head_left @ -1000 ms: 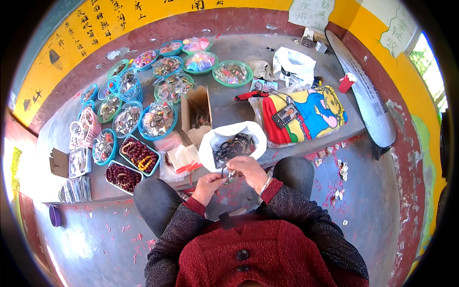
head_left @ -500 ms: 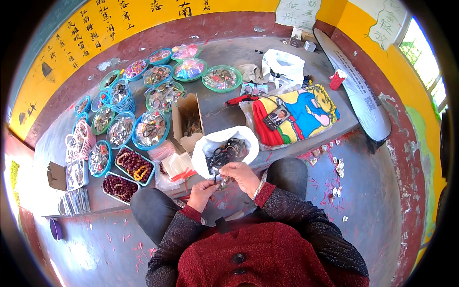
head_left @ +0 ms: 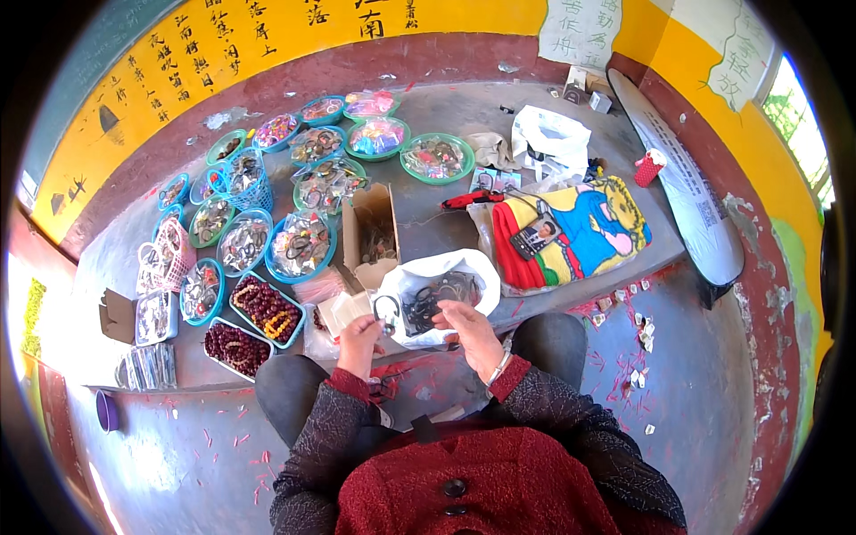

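Note:
My left hand (head_left: 358,346) pinches a thin dark cord loop (head_left: 387,308) with a small shiny piece at its lower end; its exact kind is too small to tell. The loop is raised at the left rim of an open white bag (head_left: 488,283). Inside that bag lies a tangle of dark cords and small items in clear wrapping (head_left: 437,301). Over the bag's near right edge, my right hand (head_left: 473,339) has its fingers apart and nothing visible in them. Left of my left hand lie flat pale packets (head_left: 343,312).
An open cardboard box (head_left: 373,241) stands behind the packets. Several round baskets of small goods, such as a blue one (head_left: 301,275), crowd the left. Trays of dark red beads (head_left: 237,349) sit near the platform's edge. A colourful folded blanket (head_left: 580,234) lies to the right.
My hands were together over the bag's near edge; now they are apart. The left has lifted the loop upright, and the right has opened and moved right. The whole view has shifted slightly.

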Tool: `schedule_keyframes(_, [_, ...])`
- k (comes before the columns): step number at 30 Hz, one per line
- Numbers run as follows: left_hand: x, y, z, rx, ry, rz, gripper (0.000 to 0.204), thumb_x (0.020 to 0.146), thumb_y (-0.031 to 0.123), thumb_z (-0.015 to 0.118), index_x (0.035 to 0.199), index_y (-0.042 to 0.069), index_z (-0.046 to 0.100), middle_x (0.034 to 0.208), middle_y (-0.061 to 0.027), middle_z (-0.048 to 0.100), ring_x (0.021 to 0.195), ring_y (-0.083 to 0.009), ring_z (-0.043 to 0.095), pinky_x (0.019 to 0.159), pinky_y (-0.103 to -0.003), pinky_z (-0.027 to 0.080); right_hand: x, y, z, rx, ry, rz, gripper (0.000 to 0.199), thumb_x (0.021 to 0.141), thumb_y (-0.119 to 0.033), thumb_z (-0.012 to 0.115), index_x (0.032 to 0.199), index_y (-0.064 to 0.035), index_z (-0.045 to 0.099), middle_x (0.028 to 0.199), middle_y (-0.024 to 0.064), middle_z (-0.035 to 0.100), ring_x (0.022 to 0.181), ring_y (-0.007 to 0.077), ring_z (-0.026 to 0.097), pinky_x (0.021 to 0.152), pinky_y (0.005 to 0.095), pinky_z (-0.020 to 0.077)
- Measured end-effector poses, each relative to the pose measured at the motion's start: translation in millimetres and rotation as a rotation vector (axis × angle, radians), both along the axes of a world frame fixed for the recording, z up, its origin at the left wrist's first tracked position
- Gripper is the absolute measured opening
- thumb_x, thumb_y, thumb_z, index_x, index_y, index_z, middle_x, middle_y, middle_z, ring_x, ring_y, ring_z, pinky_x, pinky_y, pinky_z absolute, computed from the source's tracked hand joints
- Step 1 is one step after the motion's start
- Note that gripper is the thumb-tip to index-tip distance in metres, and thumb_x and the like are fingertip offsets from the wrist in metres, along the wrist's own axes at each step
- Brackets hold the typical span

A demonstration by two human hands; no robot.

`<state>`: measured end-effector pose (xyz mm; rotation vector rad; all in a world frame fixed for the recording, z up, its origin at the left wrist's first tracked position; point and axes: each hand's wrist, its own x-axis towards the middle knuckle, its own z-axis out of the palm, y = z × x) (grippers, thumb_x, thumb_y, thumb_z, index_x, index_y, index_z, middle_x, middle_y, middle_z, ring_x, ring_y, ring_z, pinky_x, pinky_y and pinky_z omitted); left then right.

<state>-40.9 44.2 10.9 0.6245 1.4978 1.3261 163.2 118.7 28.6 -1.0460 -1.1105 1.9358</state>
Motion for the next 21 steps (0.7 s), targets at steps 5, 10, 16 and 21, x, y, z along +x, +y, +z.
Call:
schedule_keyframes(5, [-30.8,74.2,25.4,0.132,0.14,0.057,0.016,0.087,0.014,0.052,0.094,0.002,0.061,0.074,-0.0023,0.06,0.058,-0.0067,0.053,0.047,-0.019,0.04,-1.2,0.9,8.2,-0.049,-0.046,0.034,0.031,0.089,-0.026,0.051,0.111,-0.004,0.055,0.091,0.0047,0.062,0.084,0.0119,0.058,0.065,0.0249,0.0429])
schedule_keyframes(10, [-70.0,127.2,17.4,0.09,0.109,0.134,0.021,0.086,0.016,0.053,0.095,-0.002,0.059,0.076,-0.006,0.057,0.064,-0.0154,0.059,0.05,-0.026,0.05,-5.5,-1.7,9.9,-0.041,-0.065,0.091,0.031,0.089,-0.027,0.051,0.109,-0.0035,0.056,0.09,0.0049,0.062,0.083,0.0122,0.058,0.067,0.0255,0.0432])
schedule_keyframes(16, [-74.7,88.0,-38.5,0.033,0.034,0.337,0.023,0.086,0.019,0.052,0.096,0.0,0.058,0.076,-0.0068,0.062,0.065,-0.0169,0.062,0.047,-0.026,0.046,-3.1,0.0,-0.4,-0.037,-0.076,0.186,0.026,0.09,-0.026,0.05,0.103,-0.0048,0.06,0.088,0.0043,0.063,0.079,0.0115,0.058,0.065,0.0248,0.0436])
schedule_keyframes(21, [-99.7,27.7,-147.6,-0.128,-0.233,0.684,0.01,0.081,0.016,0.053,0.086,0.008,0.055,0.071,-0.0067,0.061,0.056,-0.018,0.058,0.042,-0.027,0.04,-10.1,-6.7,-7.7,-0.007,-0.108,0.284,0.02,0.09,-0.02,0.05,0.097,-0.0046,0.061,0.081,0.003,0.063,0.072,0.0093,0.059,0.059,0.0212,0.0439])
